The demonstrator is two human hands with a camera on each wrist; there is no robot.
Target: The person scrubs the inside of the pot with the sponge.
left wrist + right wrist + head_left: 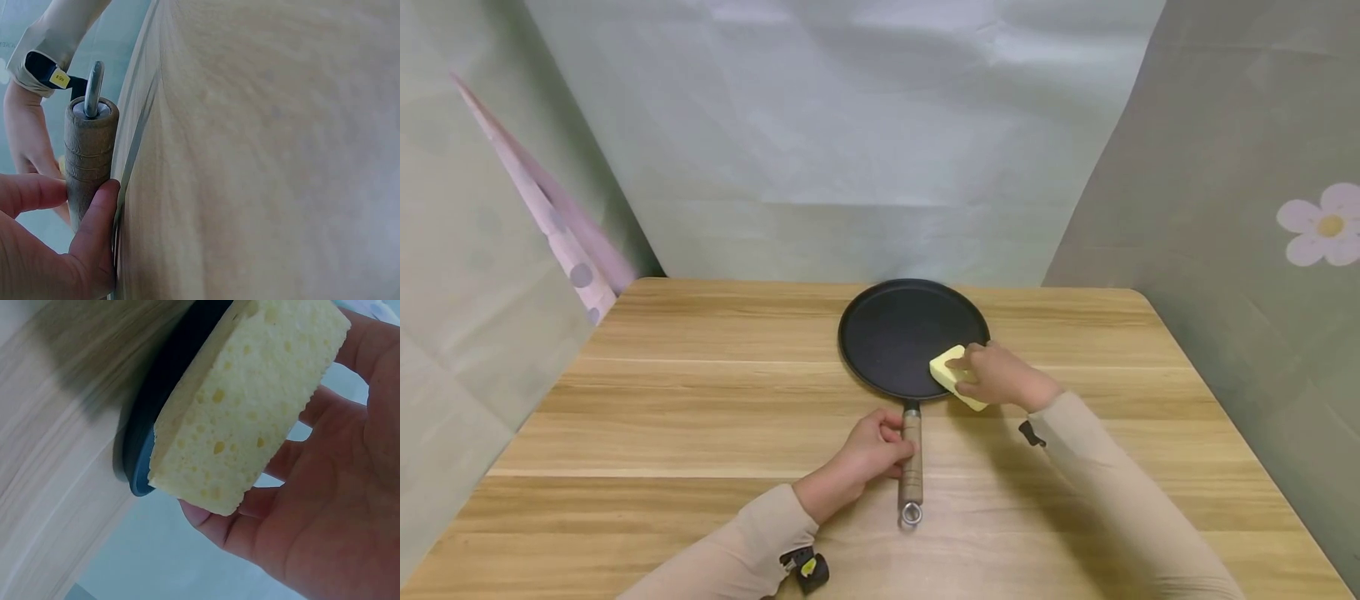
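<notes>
Left hand (871, 454) grips pan (895, 333) handle (912, 458); right hand (1000, 377) clasps sponge (952, 375) (on pan rim).

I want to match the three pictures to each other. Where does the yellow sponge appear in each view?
Head: the yellow sponge lies on the near right rim of the black pan, under the right hand.
Left wrist: not clearly in view.
Right wrist: it fills the upper middle, held by the fingers.
Shared landmark: the wooden table.
</notes>
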